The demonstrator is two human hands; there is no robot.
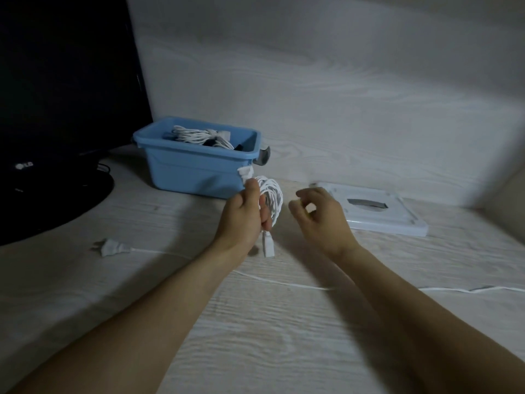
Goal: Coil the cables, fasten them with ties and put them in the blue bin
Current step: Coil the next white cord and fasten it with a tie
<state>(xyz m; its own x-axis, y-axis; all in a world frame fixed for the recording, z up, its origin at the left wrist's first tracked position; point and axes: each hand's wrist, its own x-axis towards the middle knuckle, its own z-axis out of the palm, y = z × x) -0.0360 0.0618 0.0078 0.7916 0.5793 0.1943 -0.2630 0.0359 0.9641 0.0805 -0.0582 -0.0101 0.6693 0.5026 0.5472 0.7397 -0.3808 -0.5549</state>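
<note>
My left hand [245,216] grips a coiled white cable [273,199] above the table, just in front of the blue bin [196,169]. One white plug end sticks up above my fingers, and another connector [267,245] hangs below my hand. My right hand [321,216] hovers beside the coil with fingers loosely curled, apart from it; I cannot tell whether it pinches anything small. Inside the bin lie other coiled white cables [199,135]. A loose white cable [284,284] runs across the table, its two-pin plug [112,247] lying at the left.
A black monitor [56,81] on a round stand [51,194] fills the left. A flat white device [377,211] lies at the right by the wall. A small grey object [264,157] sits behind the bin's right corner. The table is pale wood grain.
</note>
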